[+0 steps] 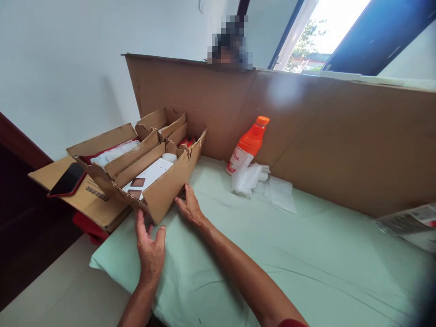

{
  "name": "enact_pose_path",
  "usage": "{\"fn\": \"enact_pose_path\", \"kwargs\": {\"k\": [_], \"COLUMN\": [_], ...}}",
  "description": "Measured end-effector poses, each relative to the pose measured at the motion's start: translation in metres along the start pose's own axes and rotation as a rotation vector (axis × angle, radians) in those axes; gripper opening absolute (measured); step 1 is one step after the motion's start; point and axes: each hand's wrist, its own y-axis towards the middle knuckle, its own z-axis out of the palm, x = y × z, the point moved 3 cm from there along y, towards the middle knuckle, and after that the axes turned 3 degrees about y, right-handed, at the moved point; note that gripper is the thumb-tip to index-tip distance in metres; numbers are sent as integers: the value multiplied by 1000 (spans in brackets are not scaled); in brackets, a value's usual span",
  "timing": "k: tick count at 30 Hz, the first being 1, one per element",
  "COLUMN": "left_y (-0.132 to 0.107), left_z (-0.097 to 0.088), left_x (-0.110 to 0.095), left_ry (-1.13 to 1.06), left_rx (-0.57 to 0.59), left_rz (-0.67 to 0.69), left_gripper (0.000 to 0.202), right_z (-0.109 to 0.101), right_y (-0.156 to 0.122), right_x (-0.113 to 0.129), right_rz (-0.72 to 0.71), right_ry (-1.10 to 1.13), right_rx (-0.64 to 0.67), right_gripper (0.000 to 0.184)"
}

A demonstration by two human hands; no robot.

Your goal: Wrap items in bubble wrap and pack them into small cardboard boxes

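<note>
A divided cardboard box (170, 184) sits at the left end of the green-covered surface (272, 254). My left hand (150, 247) is at its near corner, fingers stretched up against the cardboard and thumb spread apart. Against the lower right side of the box rests my right hand (191, 208), with fingers extended and some tips hidden by the box. Inside the nearest compartment lies a white card or flat box (151, 173) with brown squares, beside a small white roll-like item (169, 157). Another compartment holds a white packet (116, 153); something red (187, 142) shows farther back.
An orange bottle (254, 141) leans against a tall cardboard panel (340, 136). Bubble wrap (245, 180) lies by its base. At left, a phone (68, 180) rests on another carton (102, 204). A plastic-wrapped package (412, 222) is at right. A person's blurred head shows behind the panel.
</note>
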Motion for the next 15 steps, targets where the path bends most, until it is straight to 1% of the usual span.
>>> {"fn": "enact_pose_path", "kwargs": {"k": [3,5,7,10,13,15], "left_y": [6,7,3,-13,-39,-56], "left_z": [2,0,-3,-8,-7,-5], "left_x": [9,18,26,35,37,36], "left_ry": [6,-9,-26,-11,5,21], "left_rx": [3,12,26,74,151,195], "left_rz": [13,-8,-60,-150,-173,-146], "left_gripper": [77,75,74,72,71,72], "right_z": [13,15,14,13,13,11], "right_y": [-13,-26,-41,-65,-92,-113], "right_x": [0,7,19,37,50,53], "right_rz": [22,-11,-42,-65,-112,-139], "right_ry": [-13,-46,-103,-213,-300,-338], "right_rx": [-7,7,54,148,196,211], "right_gripper": [69,65,57,44,45,46]}}
